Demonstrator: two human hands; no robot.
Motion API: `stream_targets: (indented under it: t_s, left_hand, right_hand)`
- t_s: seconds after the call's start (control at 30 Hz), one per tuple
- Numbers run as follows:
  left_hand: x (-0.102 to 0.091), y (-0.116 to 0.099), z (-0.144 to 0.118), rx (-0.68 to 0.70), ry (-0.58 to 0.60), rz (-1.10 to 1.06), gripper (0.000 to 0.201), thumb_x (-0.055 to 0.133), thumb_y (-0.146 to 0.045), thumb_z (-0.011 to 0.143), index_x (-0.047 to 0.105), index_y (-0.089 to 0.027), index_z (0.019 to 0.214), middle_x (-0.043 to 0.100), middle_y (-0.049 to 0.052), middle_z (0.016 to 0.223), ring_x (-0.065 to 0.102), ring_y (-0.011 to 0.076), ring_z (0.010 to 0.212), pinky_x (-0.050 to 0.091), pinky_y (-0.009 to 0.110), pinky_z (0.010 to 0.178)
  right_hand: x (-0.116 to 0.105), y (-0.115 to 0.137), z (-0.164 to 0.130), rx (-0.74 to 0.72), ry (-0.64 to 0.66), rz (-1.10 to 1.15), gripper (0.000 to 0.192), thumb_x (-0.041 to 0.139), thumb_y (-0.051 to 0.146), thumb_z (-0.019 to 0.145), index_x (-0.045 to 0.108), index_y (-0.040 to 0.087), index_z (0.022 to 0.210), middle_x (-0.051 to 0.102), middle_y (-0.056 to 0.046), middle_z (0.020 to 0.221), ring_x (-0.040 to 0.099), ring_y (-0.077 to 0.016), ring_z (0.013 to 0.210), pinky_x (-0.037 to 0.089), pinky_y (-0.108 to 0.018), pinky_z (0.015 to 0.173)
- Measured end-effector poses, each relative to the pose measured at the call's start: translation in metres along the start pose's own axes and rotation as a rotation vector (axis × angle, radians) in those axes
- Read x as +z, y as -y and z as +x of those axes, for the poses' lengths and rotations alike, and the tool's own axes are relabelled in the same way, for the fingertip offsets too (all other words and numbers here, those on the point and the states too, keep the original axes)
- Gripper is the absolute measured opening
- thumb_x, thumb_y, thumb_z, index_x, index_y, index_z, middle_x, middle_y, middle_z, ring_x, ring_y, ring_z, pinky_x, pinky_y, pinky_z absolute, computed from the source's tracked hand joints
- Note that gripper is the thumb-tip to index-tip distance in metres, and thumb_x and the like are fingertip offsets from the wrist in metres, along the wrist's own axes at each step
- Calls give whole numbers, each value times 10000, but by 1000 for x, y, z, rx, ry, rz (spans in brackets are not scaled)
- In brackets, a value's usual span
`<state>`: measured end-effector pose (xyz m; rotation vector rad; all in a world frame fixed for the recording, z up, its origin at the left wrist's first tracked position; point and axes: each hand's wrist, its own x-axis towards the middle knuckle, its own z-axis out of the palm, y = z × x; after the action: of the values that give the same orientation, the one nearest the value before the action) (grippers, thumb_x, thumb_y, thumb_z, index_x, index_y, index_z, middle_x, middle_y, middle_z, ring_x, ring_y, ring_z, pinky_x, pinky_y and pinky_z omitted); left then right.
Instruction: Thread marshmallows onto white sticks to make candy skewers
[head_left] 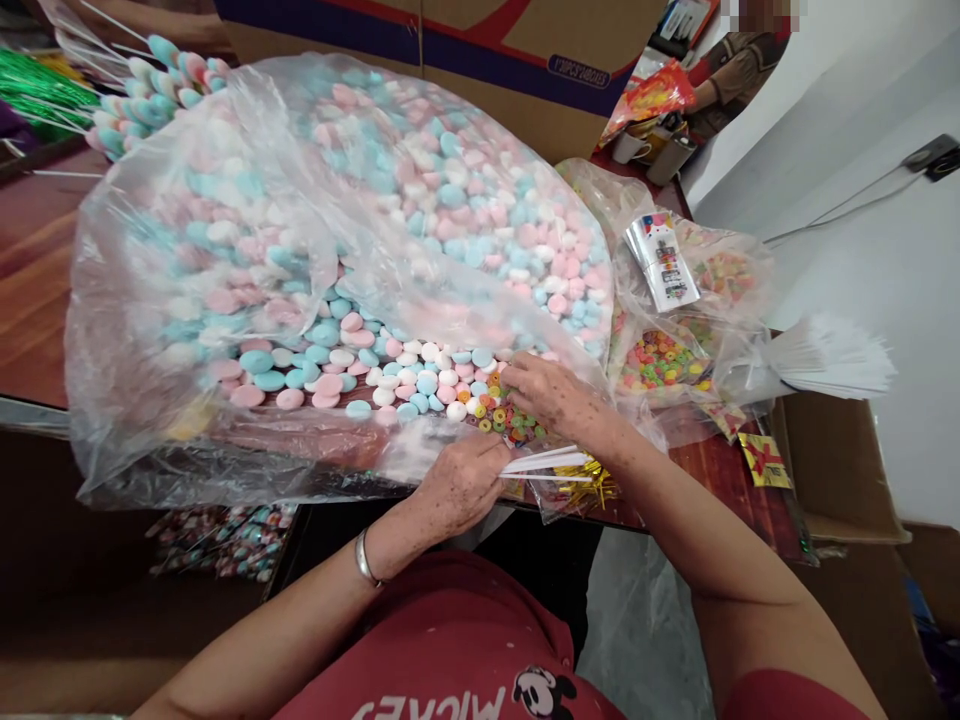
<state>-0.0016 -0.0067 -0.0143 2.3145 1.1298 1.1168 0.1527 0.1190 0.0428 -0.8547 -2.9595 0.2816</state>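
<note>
My left hand [466,482], with a silver bracelet on its wrist, is closed around a few thin white sticks [551,462] that point to the right. My right hand [551,398] reaches in from the right with its fingers curled together over small colourful ring candies [517,422]. What its fingertips pinch, if anything, is hidden. Left of the ring candies lie loose pink, white and blue marshmallows [390,380]. They spill from a large clear plastic bag [292,160] full of the same. Gold twist ties [589,485] lie by the sticks.
Bags of ring candies [664,360] sit at the right, with printed wrappers [664,262] on top and a bundle of white sticks [832,360] beside them. Finished marshmallow skewers [150,95] lie at upper left. A cardboard box [487,60] stands behind; another person is at upper right.
</note>
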Motion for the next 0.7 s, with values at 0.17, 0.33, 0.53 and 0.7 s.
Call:
stream_targets:
  t_s: [0.17, 0.33, 0.53, 0.7]
  left_hand:
    - [0, 0, 1, -8, 6, -3, 194, 387, -69, 871, 542, -179, 833, 598, 58, 755, 554, 199, 682, 461, 303, 612]
    - [-1, 0, 0, -25, 30, -14, 204, 392, -68, 862, 562, -180, 877, 610, 57, 777, 571, 197, 702, 481, 311, 651]
    - [0, 0, 0, -18, 40, -1, 212, 381, -72, 884, 569, -170, 878, 635, 76, 786, 592, 204, 726, 493, 321, 665]
    - [-1, -1, 1, -5, 21, -2, 205, 386, -94, 912, 571, -168, 864, 619, 61, 755, 579, 190, 686, 483, 304, 640]
  right_hand:
    - [-12, 4, -1, 84, 16, -93, 193, 463, 235, 968, 629, 184, 884, 605, -53, 888, 524, -169, 772, 333, -271, 645]
    - [-10, 16, 6, 26, 40, -243, 180, 473, 162, 950, 651, 180, 969, 627, -75, 928, 536, -186, 820, 302, -284, 603]
    - [4, 8, 13, -19, 69, -242, 219, 467, 106, 911, 665, 196, 937, 616, -66, 933, 512, -170, 769, 251, -281, 548]
    - [-2, -7, 10, -33, -46, 8, 197, 460, 132, 886, 649, 182, 872, 586, -43, 873, 514, -150, 747, 330, -253, 610]
